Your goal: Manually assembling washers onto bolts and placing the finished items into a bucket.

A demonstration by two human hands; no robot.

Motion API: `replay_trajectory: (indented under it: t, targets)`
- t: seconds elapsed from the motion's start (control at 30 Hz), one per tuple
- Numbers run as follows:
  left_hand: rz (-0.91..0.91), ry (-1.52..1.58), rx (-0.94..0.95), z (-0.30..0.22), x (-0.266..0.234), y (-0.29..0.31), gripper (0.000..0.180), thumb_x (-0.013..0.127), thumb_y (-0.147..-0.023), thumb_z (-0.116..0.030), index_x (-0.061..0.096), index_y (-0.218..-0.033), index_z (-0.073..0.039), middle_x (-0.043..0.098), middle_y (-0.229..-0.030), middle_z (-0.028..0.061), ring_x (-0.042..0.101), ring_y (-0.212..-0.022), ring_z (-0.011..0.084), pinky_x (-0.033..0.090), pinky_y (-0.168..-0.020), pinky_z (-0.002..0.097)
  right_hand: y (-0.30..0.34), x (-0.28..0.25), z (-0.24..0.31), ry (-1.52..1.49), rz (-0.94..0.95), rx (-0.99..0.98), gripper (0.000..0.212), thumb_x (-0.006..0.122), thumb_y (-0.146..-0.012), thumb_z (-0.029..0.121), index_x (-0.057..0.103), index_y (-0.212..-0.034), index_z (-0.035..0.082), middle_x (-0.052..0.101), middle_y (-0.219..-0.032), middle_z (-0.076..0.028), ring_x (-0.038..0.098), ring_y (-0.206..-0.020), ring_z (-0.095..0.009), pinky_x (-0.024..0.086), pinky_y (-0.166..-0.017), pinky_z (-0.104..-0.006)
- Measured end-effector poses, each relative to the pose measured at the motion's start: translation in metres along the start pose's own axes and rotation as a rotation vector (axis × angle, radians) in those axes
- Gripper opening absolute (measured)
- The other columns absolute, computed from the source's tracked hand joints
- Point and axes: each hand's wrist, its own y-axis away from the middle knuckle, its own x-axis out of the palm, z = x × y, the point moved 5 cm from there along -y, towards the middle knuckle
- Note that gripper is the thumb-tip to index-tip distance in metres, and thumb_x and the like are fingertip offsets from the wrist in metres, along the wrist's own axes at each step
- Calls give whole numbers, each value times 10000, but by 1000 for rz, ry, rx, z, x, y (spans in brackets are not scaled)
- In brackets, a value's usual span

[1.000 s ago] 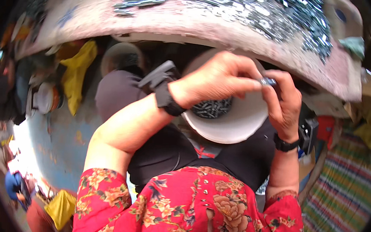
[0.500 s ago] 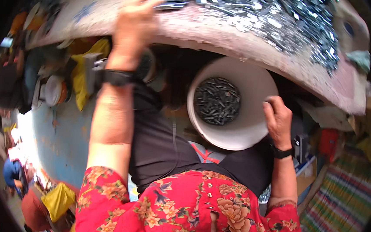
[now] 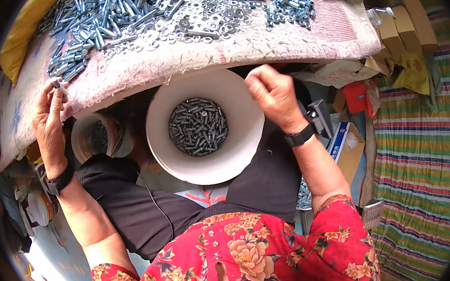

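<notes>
At the left edge of the cloth-covered table, my left hand (image 3: 50, 119) pinches a short metal bolt (image 3: 57, 86) between its fingertips. My right hand (image 3: 276, 98) is above the upper right rim of a white bucket (image 3: 242, 136), fingers curled together; whatever they may hold is hidden. Inside the bucket, between my legs, lie many dark bolt-like metal pieces (image 3: 198, 127). Loose bolts (image 3: 111, 12) are heaped on the table, with flat washers (image 3: 192, 19) beside them and small nuts (image 3: 290, 11) farther right.
The pinkish cloth (image 3: 215, 60) hangs over the table's front edge. A smaller bucket (image 3: 83, 139) with metal pieces stands left of the white one. To the right are an open carton (image 3: 352, 150), a red box (image 3: 356, 97) and a striped mat (image 3: 417, 177).
The view has shifted, so the bucket and table appear farther left. My left hand has left the pile's edge and now holds a bolt. My right hand has moved to the bucket's far right rim.
</notes>
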Motion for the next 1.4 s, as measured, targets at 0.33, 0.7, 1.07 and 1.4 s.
replay_trajectory:
  t: [0.33, 0.7, 1.07, 1.4]
  targets:
    - [647, 1033, -554, -92, 163, 63, 243, 508, -937, -190, 549, -1125, -42, 633, -837, 82, 603, -569, 118, 433, -439, 169, -136, -88, -52, 788, -302, -459, 115, 604, -735, 110, 670, -825, 82, 617, -756, -106, 618, -717, -282, 498, -655, -363]
    - [752, 993, -646, -94, 196, 73, 230, 532, -927, -196, 576, -1093, -45, 639, -836, 75, 606, -587, 102, 455, -490, 176, -156, -80, -58, 758, -231, -414, 190, 539, -759, 72, 642, -919, 61, 589, -881, -187, 584, -836, -360, 467, -737, -424]
    - [775, 947, -623, -97, 199, 75, 235, 519, -930, -191, 570, -1102, -39, 641, -829, 73, 602, -578, 99, 449, -482, 167, -175, -45, -74, 780, 13, -185, 179, 588, -743, 213, 648, -736, 45, 610, -748, -196, 598, -745, -369, 471, -656, -458]
    - [791, 952, -595, -102, 194, 76, 212, 538, -922, -184, 590, -1064, -34, 634, -796, 58, 583, -573, 71, 439, -491, 159, -95, -68, -48, 810, -165, -378, 118, 620, -755, 207, 661, -702, 110, 589, -679, -50, 613, -627, -255, 493, -556, -352]
